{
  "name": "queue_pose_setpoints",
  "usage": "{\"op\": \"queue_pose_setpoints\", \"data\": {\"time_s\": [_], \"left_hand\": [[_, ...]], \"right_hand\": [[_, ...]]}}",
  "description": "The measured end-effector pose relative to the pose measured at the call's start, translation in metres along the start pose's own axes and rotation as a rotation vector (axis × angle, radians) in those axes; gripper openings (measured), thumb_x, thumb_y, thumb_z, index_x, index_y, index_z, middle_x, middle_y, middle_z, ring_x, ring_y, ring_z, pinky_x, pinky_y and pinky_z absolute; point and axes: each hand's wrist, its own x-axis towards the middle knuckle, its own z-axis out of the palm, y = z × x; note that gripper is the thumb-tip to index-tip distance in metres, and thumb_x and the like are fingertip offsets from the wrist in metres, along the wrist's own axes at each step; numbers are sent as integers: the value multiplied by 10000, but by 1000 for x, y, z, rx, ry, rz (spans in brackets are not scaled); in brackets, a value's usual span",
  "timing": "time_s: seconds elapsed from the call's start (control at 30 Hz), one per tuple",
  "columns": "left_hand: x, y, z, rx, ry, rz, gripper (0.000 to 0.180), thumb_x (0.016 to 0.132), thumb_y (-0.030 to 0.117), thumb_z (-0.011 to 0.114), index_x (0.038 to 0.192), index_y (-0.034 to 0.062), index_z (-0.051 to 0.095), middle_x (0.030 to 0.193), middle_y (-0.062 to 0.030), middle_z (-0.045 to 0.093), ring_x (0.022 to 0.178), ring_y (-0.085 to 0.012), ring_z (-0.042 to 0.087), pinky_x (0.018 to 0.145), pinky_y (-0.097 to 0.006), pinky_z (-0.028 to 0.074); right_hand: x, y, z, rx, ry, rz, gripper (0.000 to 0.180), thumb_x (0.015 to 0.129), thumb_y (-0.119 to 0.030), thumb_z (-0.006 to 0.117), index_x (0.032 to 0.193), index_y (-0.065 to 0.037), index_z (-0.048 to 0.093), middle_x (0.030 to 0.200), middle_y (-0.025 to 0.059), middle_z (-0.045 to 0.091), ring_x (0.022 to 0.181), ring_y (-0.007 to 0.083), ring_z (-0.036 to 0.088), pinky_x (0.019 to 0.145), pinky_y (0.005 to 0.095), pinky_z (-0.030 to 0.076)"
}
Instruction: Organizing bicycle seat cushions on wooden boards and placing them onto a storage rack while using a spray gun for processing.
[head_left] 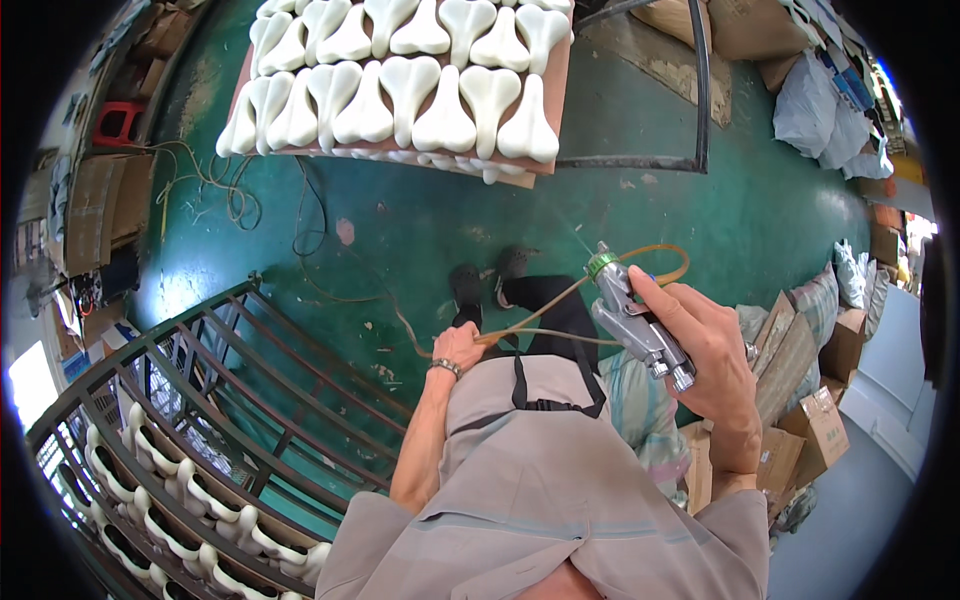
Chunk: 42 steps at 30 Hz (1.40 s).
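My right hand [700,340] is wrapped round a silver spray gun [640,325] with a green ring behind its nozzle. The nozzle points away from me, up and to the left, and a faint thin streak shows in front of it. My left hand [459,346] is closed on a thin yellowish hose [545,302] at my waist. The hose loops out beyond the spray gun and also trails to the floor at left. Ahead of both hands, rows of white saddle-shaped pieces [405,95] stand on a brown board [563,75].
At lower left, a dark metal rack [185,330] holds more white pieces. An empty metal frame [703,90] stands right of the board. Cardboard boxes [815,430] and sacks crowd the right side. Loose hose [240,205] lies coiled on the green floor [400,225].
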Motion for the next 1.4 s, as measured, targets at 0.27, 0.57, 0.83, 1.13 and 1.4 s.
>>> {"op": "queue_pose_setpoints", "data": {"time_s": [0.27, 0.57, 0.83, 1.13, 1.4], "left_hand": [[0, 3, 1, -11, -27, 13, 540, 825, 616, 729, 897, 82, 691, 880, -228, 725, 891, -423, 701, 779, -520, 545], [9, 29, 16, -6, -42, 9, 538, 825, 605, 734, 915, 76, 686, 886, -224, 723, 893, -420, 694, 774, -509, 535], [11, 42, 23, 25, -53, 8, 551, 832, 623, 722, 924, 81, 688, 901, -227, 724, 903, -419, 695, 780, -510, 538], [19, 52, 27, 49, -50, 23, 527, 822, 600, 755, 878, 82, 672, 864, -206, 717, 871, -414, 684, 745, -494, 527], [26, 61, 26, 94, -68, 42, 513, 821, 591, 760, 873, 87, 675, 861, -207, 717, 879, -415, 685, 759, -493, 529]], "right_hand": [[-18, -3, 3, -4, 104, 60, 708, 719, 29, 728, 1409, -21, 578, 1001, 159, 702, 834, 352, 687, 714, 412, 550], [-34, 19, -16, -16, -36, 1, 667, 736, 15, 731, 1387, -22, 589, 981, 148, 686, 829, 340, 680, 684, 420, 539], [-30, 38, -21, -55, 55, 56, 681, 743, 1, 738, 1403, -20, 575, 1052, 171, 700, 891, 353, 694, 721, 411, 556], [-51, 51, -37, 36, 38, 107, 635, 746, 1, 738, 1367, -9, 603, 1038, 168, 706, 890, 355, 704, 730, 413, 560], [-67, 63, -42, -27, 157, 168, 665, 732, 19, 735, 1381, -27, 599, 1052, 175, 709, 903, 361, 697, 749, 418, 553]]}}
